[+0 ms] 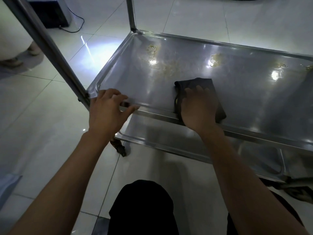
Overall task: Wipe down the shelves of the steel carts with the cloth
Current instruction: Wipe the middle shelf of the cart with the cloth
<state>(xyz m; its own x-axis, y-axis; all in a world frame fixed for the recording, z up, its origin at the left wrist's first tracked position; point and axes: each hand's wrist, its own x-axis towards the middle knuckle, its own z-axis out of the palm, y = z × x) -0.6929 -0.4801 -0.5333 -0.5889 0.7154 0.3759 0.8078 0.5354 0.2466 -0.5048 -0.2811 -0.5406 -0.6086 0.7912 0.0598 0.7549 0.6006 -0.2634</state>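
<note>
A steel cart shelf [132,78] fills the middle of the head view, with yellowish smears [153,50] along its far side. A dark folded cloth [196,83] lies on the shelf near its front rim. My right hand [198,107] presses flat on the cloth with fingers spread. My left hand [108,109] grips the shelf's front rim by the near left corner, fingers curled over the edge. A lower shelf [169,138] shows beneath.
Two steel uprights [50,48] rise from the shelf's left corners. A caster wheel [121,149] stands on the tiled floor under my left wrist. A dark box with a cable [50,14] sits at the back left. Someone's feet [20,56] stand at far left. My dark-clothed knee [144,209] is below.
</note>
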